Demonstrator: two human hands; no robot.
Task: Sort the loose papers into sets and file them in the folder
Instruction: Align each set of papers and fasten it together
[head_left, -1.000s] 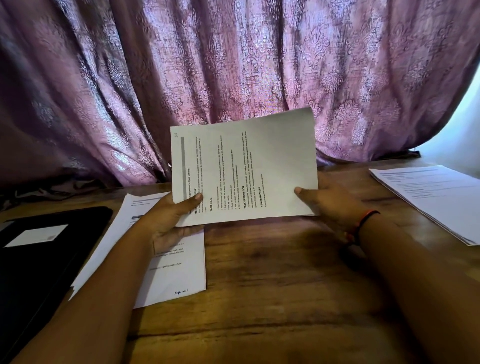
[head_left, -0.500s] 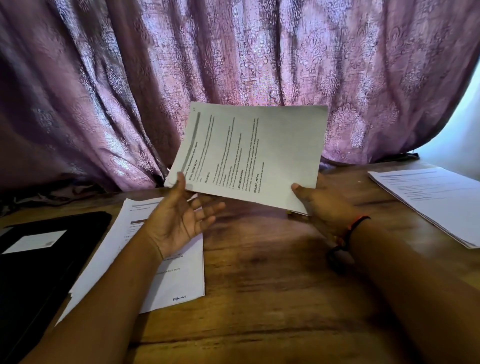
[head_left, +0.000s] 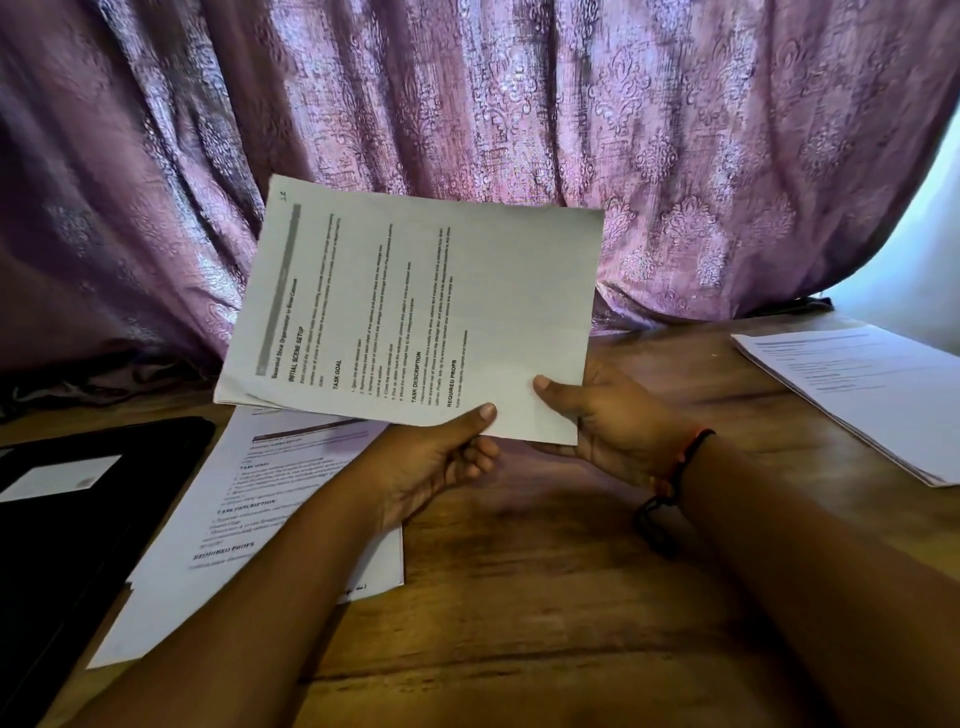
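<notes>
Left hand (head_left: 436, 457), right hand (head_left: 608, 426): pinching the sheets (head_left: 415, 312) by the near edge above the counter (head_left: 545, 597); needing squared edges, firm thumbs, before joining the matching set.

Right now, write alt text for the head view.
The left hand and right hand pinch the near edge of a printed paper set above a wooden table. A black folder and sheets lie left, another stack right.

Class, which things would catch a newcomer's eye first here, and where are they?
At centre, printed sheets are held up, gripped by the left hand and right hand. A purple patterned curtain hangs behind; a black folder lies at left on the wooden table.
</notes>
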